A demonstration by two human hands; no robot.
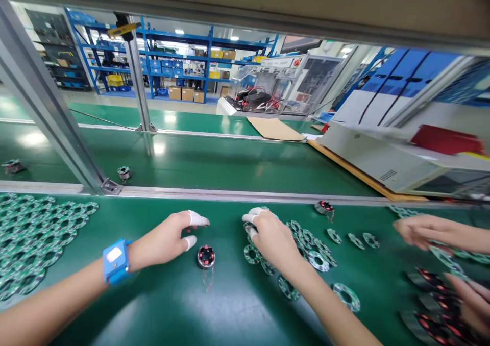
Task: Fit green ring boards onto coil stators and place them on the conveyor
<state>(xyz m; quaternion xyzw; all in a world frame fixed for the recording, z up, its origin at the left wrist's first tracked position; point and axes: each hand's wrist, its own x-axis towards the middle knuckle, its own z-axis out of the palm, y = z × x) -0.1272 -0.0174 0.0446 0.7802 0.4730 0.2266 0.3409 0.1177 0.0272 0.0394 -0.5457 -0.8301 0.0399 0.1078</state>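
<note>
My left hand (pixel 168 239) hovers over the green table with thumb and forefinger apart, both in white finger cots, and a blue wrist strap (pixel 115 262) behind it. A small round wound coil (pixel 205 256) with copper wire tails lies just right of its fingertips. My right hand (pixel 268 236) is curled over a pile of green ring-shaped circuit boards (pixel 306 249), its capped fingers closed on one ring at the pile's left edge.
A large spread of green rings (pixel 34 233) covers the left of the table. Another person's hands (pixel 432 231) work at the right near dark coils (pixel 432 305). A conveyor belt (pixel 214 162) with a coil (pixel 123 172) runs behind a metal rail. A grey machine (pixel 383 157) stands right.
</note>
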